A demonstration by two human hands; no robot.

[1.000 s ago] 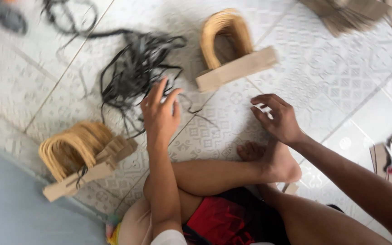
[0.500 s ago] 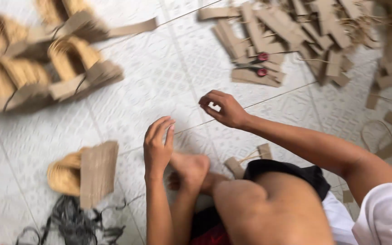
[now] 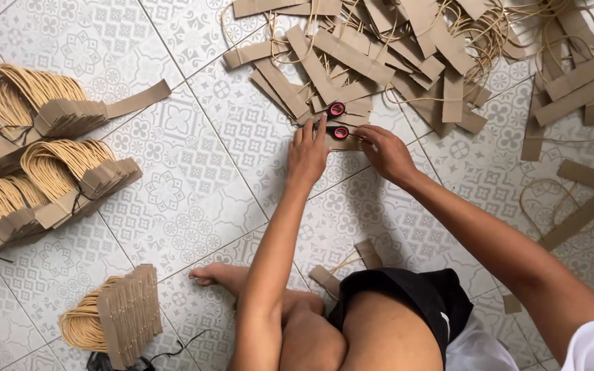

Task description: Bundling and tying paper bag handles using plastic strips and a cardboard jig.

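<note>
Both hands reach forward to a pair of scissors with red and black handles [image 3: 337, 121] lying at the near edge of a heap of brown cardboard strips with looped cord handles [image 3: 407, 55]. My left hand [image 3: 309, 152] rests flat on the tiled floor, fingertips touching the scissors and a strip. My right hand [image 3: 386, 152] lies just right of the scissors, fingers curled on a cardboard strip; whether it grips anything I cannot tell. I sit on the floor with legs folded, one bare foot [image 3: 223, 276] out to the left.
Bundled stacks of cord handles with cardboard strips [image 3: 49, 165] lie at the left. Another stack [image 3: 118, 315] lies near my foot, with black cord [image 3: 115, 361] below it. Loose strips [image 3: 572, 220] and cord loops are scattered at the right on the patterned tile floor [image 3: 194, 178].
The view swung from the black cord and bundles to the heap of strips. Both hands moved forward from near my foot to the scissors.
</note>
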